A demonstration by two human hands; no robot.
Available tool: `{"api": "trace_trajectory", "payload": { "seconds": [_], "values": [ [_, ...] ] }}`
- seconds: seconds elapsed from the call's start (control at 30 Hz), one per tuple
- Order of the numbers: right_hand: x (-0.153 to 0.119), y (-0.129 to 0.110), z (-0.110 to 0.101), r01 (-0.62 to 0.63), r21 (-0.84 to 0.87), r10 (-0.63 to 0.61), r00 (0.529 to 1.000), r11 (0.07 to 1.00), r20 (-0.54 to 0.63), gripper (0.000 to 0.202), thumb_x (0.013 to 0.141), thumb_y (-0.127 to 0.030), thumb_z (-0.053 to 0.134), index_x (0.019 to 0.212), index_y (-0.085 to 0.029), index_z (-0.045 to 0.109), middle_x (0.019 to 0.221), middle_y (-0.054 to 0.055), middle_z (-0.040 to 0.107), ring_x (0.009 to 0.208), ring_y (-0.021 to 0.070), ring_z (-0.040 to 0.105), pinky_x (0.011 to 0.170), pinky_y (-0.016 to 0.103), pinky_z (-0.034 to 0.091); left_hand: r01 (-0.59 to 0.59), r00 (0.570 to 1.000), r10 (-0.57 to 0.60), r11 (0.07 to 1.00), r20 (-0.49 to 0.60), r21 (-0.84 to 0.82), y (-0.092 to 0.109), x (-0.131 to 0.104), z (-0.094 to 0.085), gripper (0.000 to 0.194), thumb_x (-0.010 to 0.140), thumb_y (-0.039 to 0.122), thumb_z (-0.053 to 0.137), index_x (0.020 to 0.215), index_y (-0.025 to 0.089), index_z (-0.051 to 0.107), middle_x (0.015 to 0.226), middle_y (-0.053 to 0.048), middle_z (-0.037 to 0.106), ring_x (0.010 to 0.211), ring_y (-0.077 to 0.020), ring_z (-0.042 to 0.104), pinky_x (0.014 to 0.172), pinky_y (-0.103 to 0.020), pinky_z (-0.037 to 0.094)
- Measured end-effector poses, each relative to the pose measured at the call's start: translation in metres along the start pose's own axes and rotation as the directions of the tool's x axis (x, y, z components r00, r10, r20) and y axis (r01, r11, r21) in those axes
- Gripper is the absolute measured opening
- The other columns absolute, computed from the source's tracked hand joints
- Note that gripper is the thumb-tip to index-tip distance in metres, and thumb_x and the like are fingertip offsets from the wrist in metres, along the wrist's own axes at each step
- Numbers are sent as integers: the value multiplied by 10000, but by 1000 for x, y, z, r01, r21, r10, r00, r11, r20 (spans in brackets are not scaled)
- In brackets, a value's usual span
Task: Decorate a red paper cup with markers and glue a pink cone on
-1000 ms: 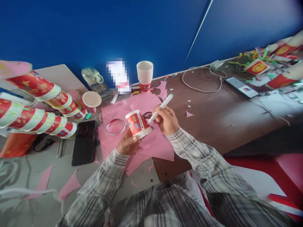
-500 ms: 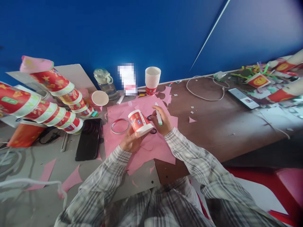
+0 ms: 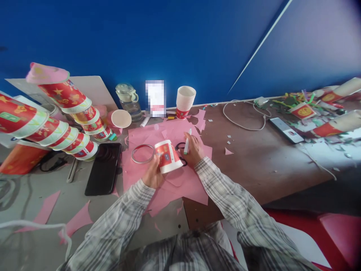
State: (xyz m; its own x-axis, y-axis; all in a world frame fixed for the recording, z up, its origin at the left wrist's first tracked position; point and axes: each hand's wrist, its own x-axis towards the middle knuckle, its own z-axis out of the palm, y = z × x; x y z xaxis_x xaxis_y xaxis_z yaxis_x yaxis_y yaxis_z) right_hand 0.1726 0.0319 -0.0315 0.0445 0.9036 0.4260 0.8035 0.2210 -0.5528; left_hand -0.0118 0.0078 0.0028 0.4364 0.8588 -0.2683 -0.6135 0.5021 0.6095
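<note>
My left hand (image 3: 153, 172) grips a red and white paper cup (image 3: 168, 156), tilted, with its wide white rim facing down and toward me. In my right hand (image 3: 194, 149) is a white marker (image 3: 186, 146), green at its lower end, held a little to the right of the cup and apart from it. Beneath both hands lies pink paper (image 3: 180, 190). Dark scissor handles (image 3: 181, 146) show on the paper, partly hidden by the cup and my right hand. A roll of clear tape (image 3: 143, 153) rests left of the cup.
Stacked decorated cups (image 3: 63, 130) lean in from the left near a black phone (image 3: 103, 169). At the back stand a water bottle (image 3: 129, 102) and a cup stack (image 3: 185, 102). A white cable (image 3: 242, 126) and a lit phone (image 3: 287, 130) lie to the right.
The cup has turned in my left hand, its printed side now facing me more. My right hand has lowered slightly, and the marker is tilted differently. The whole view has shifted a little.
</note>
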Motion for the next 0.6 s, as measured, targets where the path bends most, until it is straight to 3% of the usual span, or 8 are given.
{"api": "trace_trajectory", "payload": {
  "seconds": [0.13, 0.3, 0.6],
  "values": [
    [-2, 2, 3, -1, -11, 1, 1000, 1000, -4, 686, 661, -309, 609, 1273, -159, 337, 1140, 163, 564, 1090, 349, 528, 964, 541, 417, 101, 995, -100, 994, 29, -33, -11, -2, 0, 673, 536, 602, 665, 1045, 173, 565, 1049, -117, 630, 1073, -339, 516, 899, -492, 472],
    [-7, 1, 7, 47, -88, -46, 999, 995, 17, 779, 655, -381, 594, 1328, -209, 241, 1231, 179, 536, 1180, 403, 492, 1012, 624, 361, 87, 995, -88, 996, 46, 14, -11, -2, 0, 658, 561, 671, 583, 1014, 194, 594, 1061, -122, 623, 1090, -354, 502, 899, -496, 473],
    [-7, -1, 5, 20, -148, -4, 994, 989, 113, 763, 666, -345, 510, 1361, -251, 213, 1324, 155, 489, 1259, 406, 447, 1040, 616, 361, 101, 986, -119, 985, 119, 141, -11, -4, 0, 617, 623, 707, 457, 1093, 317, 544, 1071, -75, 625, 1074, -360, 514, 832, -541, 498]
  ]
}}
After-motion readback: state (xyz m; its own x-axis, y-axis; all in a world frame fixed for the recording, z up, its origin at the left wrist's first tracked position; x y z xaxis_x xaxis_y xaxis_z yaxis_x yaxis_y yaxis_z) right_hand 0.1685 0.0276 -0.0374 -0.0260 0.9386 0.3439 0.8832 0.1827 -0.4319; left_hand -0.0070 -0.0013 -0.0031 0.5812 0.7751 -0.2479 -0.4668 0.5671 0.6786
